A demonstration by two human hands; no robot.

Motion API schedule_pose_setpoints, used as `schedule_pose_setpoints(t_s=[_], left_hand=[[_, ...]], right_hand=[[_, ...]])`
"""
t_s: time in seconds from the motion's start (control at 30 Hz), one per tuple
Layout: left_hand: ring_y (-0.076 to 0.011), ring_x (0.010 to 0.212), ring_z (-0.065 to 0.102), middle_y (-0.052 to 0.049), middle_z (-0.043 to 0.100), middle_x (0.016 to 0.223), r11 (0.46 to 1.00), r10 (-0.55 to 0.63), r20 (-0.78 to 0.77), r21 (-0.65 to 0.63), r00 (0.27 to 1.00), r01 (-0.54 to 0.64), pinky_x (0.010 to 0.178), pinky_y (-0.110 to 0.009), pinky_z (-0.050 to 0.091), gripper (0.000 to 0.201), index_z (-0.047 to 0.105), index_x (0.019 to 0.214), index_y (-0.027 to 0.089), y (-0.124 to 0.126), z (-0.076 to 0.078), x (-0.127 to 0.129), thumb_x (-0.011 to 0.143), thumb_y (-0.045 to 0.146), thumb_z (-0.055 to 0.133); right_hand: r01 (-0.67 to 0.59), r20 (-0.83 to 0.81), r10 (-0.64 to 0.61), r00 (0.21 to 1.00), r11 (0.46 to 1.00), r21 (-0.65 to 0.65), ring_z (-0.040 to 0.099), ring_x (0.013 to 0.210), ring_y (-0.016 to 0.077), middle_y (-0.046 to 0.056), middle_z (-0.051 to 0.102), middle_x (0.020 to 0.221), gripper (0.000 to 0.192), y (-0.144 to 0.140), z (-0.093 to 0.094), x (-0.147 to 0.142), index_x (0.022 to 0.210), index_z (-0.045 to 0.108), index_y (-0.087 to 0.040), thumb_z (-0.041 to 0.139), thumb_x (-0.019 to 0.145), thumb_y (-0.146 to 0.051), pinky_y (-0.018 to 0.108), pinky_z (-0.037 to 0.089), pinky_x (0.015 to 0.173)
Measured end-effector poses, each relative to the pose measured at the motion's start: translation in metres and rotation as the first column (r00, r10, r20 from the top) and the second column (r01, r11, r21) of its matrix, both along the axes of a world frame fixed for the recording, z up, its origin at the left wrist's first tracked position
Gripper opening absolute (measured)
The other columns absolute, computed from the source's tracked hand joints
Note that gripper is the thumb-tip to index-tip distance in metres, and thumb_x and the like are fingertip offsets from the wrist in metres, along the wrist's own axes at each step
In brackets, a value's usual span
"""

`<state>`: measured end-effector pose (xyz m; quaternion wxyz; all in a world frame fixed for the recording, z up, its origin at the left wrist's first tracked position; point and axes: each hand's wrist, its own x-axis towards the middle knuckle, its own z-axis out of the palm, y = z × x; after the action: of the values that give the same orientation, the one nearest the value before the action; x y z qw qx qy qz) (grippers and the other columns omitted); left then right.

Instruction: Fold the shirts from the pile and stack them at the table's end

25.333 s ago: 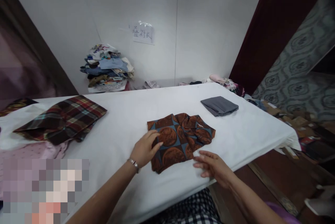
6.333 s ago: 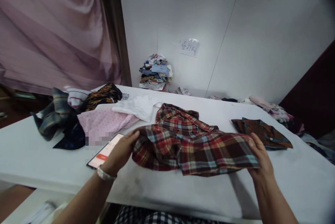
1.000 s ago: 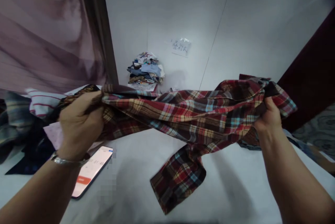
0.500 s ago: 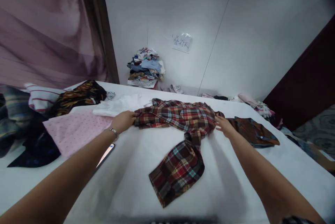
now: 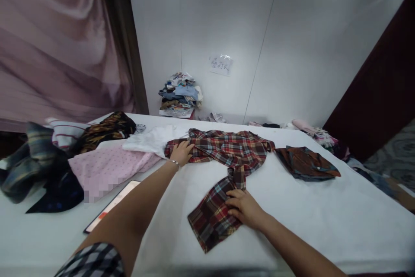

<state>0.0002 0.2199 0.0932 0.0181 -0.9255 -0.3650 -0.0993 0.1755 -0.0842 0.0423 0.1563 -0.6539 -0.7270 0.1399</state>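
A red plaid shirt (image 5: 227, 147) lies spread across the white table (image 5: 324, 212), with one sleeve trailing toward me. My left hand (image 5: 181, 152) rests on the shirt's left end, fingers curled on the fabric beside a white garment (image 5: 152, 138). Nearer the front edge, my right hand (image 5: 244, 208) lies on the sleeve (image 5: 210, 218) with its fingers closed on the cloth. A bracelet sits on my left wrist.
A folded brown patterned shirt (image 5: 306, 162) lies right of the plaid one. A pink dotted garment (image 5: 106, 165), dark and striped clothes (image 5: 48, 160) and a phone (image 5: 110, 205) fill the left side. A clothes pile (image 5: 180, 95) stands at the back wall under a paper sign (image 5: 220, 64).
The plaid shirt, held up in the air a second ago, now lies on the table. My right hand has left its far right end and come back to the sleeve.
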Motion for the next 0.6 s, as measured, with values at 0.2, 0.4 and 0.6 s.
schedule_pose_setpoints(t_s=[0.2, 0.4, 0.6], left_hand=[[-0.0269, 0.138, 0.034, -0.011, 0.038, 0.151, 0.996, -0.087, -0.038, 0.001, 0.996, 0.087, 0.11, -0.05, 0.028, 0.06, 0.044, 0.139, 0.026, -0.01, -0.01, 0.027, 0.082, 0.017, 0.058], [-0.0291, 0.138, 0.033, -0.012, 0.039, 0.15, 0.992, -0.124, -0.05, 0.008, 0.991, 0.124, 0.109, -0.052, 0.028, 0.058, 0.046, 0.138, 0.027, -0.01, -0.02, 0.042, 0.083, 0.017, 0.057], [-0.03, 0.133, 0.038, -0.013, 0.048, 0.142, 0.991, -0.132, -0.021, 0.029, 0.991, 0.133, 0.106, -0.056, 0.028, 0.043, 0.058, 0.126, 0.024, -0.006, -0.021, 0.051, 0.084, 0.014, 0.053]], right_hand=[[0.102, -0.126, -0.074, 0.989, 0.967, 0.232, 0.054, 0.078, 0.0175, 0.005, 0.061, 0.08, 0.021, 0.011, -0.009, 0.013, 0.077, 0.06, -0.019, 0.042, 0.088, -0.015, 0.031, 0.043, 0.075], [0.36, -0.285, -0.308, 0.908, 0.921, 0.151, 0.058, 0.088, 0.0202, 0.006, 0.063, 0.091, 0.024, -0.011, 0.022, 0.011, 0.102, 0.064, -0.021, 0.047, 0.089, -0.034, 0.032, 0.045, 0.081], [0.439, -0.041, -0.443, 0.896, 0.895, -0.078, 0.062, 0.097, 0.025, 0.01, 0.062, 0.117, 0.043, -0.018, 0.003, -0.01, 0.12, 0.064, -0.024, 0.06, 0.078, -0.026, 0.034, 0.045, 0.082]])
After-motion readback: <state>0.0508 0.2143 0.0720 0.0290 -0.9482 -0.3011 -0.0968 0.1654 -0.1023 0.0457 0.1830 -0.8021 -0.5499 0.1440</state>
